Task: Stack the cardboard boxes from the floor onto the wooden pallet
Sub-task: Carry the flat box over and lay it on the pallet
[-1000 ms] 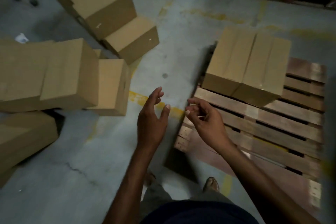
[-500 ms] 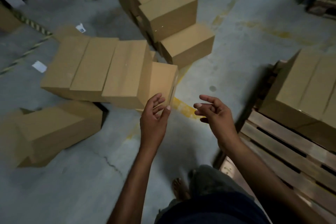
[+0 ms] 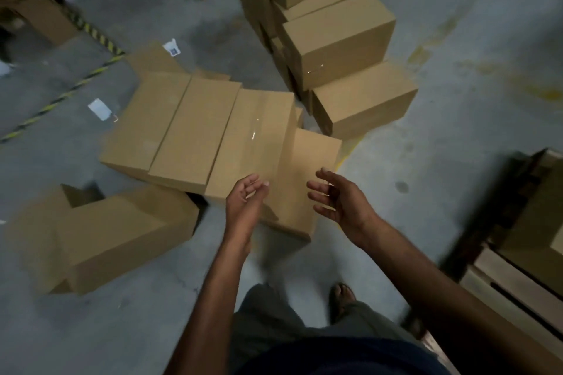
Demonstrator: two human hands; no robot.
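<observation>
Tan, tan and more tan: the cardboard boxes [image 3: 195, 131] are all the same plain brown shade, with one glossy strip of clear tape [image 3: 254, 131] glinting on a lid. The floor [image 3: 441, 161] is mottled grey with smeared yellow stains, and a worn yellow line [image 3: 350, 149] peeks out by the pile. Black-and-yellow hazard stripes [image 3: 94, 35] run along the far left, near white paper scraps [image 3: 99, 108]. The wooden pallet [image 3: 502, 280] shows pale slats and dark gaps. The person wears a navy shirt [image 3: 335, 356] and grey trousers [image 3: 268, 313].

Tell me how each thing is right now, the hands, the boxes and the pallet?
left hand: empty, fingers loosely curled
right hand: empty, fingers spread
nearest box: closed, on the floor, not gripped
box stack: closed boxes, piled up
wooden pallet: on the floor, partly in view
</observation>
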